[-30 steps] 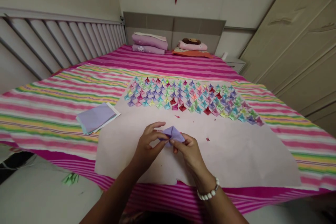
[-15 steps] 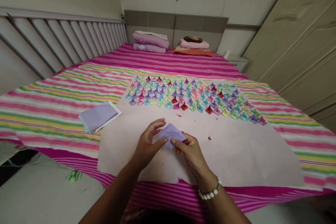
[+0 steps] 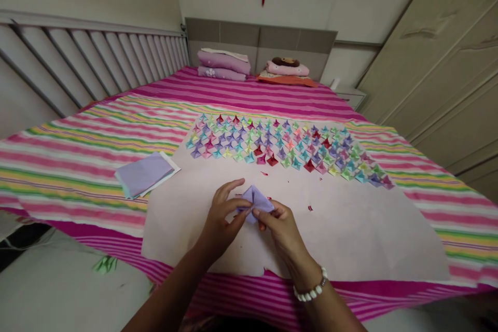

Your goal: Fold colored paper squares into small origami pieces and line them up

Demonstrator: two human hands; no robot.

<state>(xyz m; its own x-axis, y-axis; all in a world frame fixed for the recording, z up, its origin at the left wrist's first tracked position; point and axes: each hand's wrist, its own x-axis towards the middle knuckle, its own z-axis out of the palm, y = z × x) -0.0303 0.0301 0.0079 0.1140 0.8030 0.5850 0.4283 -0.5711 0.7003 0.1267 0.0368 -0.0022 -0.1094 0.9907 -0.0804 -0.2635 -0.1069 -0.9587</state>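
A folded piece of purple paper (image 3: 258, 199) is held between my two hands, just above a large white sheet (image 3: 350, 233). My left hand (image 3: 223, 215) pinches its left side with thumb and index finger, the other fingers raised. On the right side, my right hand (image 3: 278, 220) grips it between thumb and fingers; a white bead bracelet circles that wrist. The paper stands partly open, with a fold down its middle. Beyond my hands, many small folded paper pieces (image 3: 280, 140) in several colours stand in rows on the sheet.
A stack of paper sheets (image 3: 146, 174), purple on top, lies on the striped bedspread (image 3: 73, 166) to the left. Small red scraps (image 3: 310, 208) dot the white sheet. Folded bedding (image 3: 224, 65) sits by the headboard. A green paper bundle (image 3: 105, 264) is at lower left.
The purple paper has gone from a flat folded shape to one opened along the middle. My left index finger and thumb have closed onto its left side.
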